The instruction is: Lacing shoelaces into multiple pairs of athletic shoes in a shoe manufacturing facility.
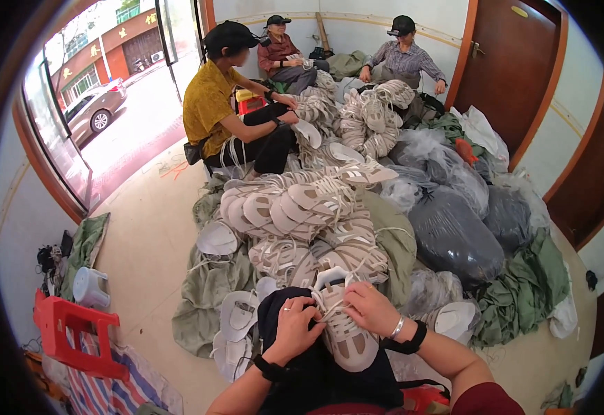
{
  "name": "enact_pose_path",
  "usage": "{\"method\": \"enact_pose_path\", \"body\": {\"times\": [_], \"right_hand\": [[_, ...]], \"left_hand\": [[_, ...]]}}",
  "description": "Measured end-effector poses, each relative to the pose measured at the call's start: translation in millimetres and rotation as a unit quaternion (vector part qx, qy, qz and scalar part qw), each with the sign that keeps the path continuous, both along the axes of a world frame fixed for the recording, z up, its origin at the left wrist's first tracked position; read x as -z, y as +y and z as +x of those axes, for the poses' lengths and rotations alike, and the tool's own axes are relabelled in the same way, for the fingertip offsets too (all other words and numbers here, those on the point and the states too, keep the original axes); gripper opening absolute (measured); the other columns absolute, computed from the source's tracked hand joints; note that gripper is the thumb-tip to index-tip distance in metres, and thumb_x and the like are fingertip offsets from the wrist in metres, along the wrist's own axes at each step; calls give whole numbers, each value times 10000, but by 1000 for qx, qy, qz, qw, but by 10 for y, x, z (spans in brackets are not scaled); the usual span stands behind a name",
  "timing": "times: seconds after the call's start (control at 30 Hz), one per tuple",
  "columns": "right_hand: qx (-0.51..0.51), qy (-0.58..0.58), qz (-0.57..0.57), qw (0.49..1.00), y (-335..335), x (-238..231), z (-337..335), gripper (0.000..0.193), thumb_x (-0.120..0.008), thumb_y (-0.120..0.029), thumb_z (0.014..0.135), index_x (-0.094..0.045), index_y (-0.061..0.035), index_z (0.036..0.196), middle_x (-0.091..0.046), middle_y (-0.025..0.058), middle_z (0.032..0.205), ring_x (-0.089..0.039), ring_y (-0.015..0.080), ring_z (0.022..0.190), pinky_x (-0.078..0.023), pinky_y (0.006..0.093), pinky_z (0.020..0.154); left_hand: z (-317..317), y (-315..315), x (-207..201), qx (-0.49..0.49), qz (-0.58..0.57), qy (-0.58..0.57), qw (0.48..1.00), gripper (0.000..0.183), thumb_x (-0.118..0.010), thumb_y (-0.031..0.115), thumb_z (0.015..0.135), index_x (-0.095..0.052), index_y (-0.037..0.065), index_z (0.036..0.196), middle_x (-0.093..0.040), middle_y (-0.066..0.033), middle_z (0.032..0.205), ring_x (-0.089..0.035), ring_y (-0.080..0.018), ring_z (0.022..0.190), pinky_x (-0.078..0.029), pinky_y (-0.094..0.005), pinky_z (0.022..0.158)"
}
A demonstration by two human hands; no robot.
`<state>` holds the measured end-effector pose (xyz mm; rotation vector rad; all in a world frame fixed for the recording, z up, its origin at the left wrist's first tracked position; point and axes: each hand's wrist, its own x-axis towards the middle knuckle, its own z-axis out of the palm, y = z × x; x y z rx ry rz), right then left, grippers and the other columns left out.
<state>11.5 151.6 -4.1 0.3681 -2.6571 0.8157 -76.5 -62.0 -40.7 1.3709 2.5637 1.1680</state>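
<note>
On my lap, over dark trousers, lies a beige and white shoe upper (pixel 350 342), its toe toward me. A pale shoelace (pixel 332 313) runs across its front in rows. My left hand (pixel 296 330), wearing a ring, pinches the lace at the upper's left side. At the right side of the opening, my right hand (pixel 372 309), with a silver bangle and black band above it, has its fingers closed on the lace; its fingertips are partly hidden. Just beyond my knees rises a pile of similar shoe uppers (pixel 284 207), stacked in bundles with loose laces.
White foam-like pieces (pixel 238 315) lie left of my knees. Stuffed dark plastic bags (pixel 454 232) and green sacks (pixel 523 297) crowd the right. A red stool (pixel 80 335) lies at left. Another person in yellow (pixel 212 104) handles uppers; two more people sit farther back.
</note>
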Motion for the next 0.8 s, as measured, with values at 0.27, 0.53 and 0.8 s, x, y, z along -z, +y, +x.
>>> {"method": "enact_pose_path", "body": {"times": [0.27, 0.53, 0.8], "right_hand": [[1, -7, 19, 1000, 134, 160, 75, 185, -644, -66, 806, -556, 2, 955, -535, 185, 1127, -524, 379, 1077, -448, 412, 937], [27, -21, -32, 999, 34, -35, 15, 223, -676, -19, 759, -546, -9, 939, -529, 165, 1120, -532, 360, 1054, -447, 396, 921], [23, -36, 14, 999, -34, -2, 69, 183, -681, -10, 756, -568, -12, 899, -536, 149, 1127, -531, 354, 1061, -446, 394, 922]], "left_hand": [[-82, 73, 103, 28, 16, -4, 999, 166, -753, 170, 695, -632, 91, 776, -597, -141, 1106, -535, -356, 1075, -418, -449, 913], [-118, 32, 10, 23, 22, -4, 1000, 209, -767, 120, 684, -638, 70, 841, -615, -115, 1089, -523, -360, 1127, -421, -458, 936], [-64, -41, 75, 20, 32, -2, 999, 209, -757, 129, 704, -627, 79, 860, -611, -96, 1082, -516, -355, 1145, -412, -458, 947]]}}
